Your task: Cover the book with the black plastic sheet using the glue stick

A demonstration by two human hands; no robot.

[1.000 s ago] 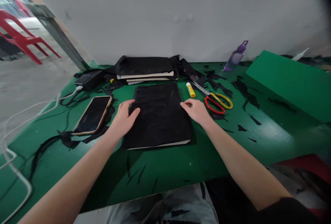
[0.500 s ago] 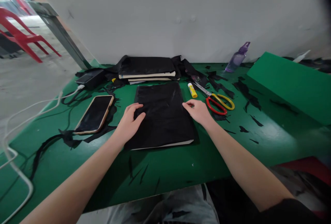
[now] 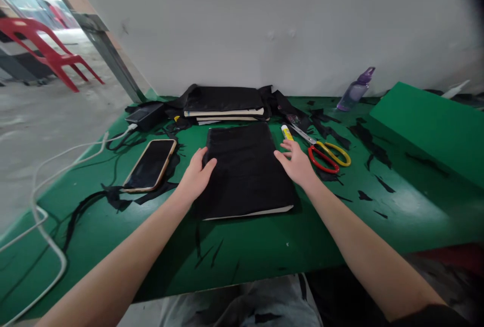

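A book in a black cover (image 3: 247,178) lies flat before me, its pale page edge showing along the near side. My left hand (image 3: 195,173) rests at its left edge, thumb over the cover and apart from the fingers. At the opposite edge is my right hand (image 3: 297,163), fingers spread and thumb at the cover's side; whether it touches is hard to tell. Just beyond those fingers lies a yellow glue stick (image 3: 287,132), partly hidden by them. Scissors (image 3: 330,155) with red and yellow handles lie open to the right.
Behind the book, a stack of black-covered books (image 3: 225,97) stands against the pale wall. A phone (image 3: 150,166), a black box (image 3: 146,115) with a white cable (image 3: 49,236), and black scraps (image 3: 368,145) lie around. A purple bottle (image 3: 355,90) and green panel (image 3: 427,130) are at right.
My left fingers have slid from the cover's top to its left edge. My right hand has opened from a pinch at the right edge, fingers now spread. The view has shifted slightly.
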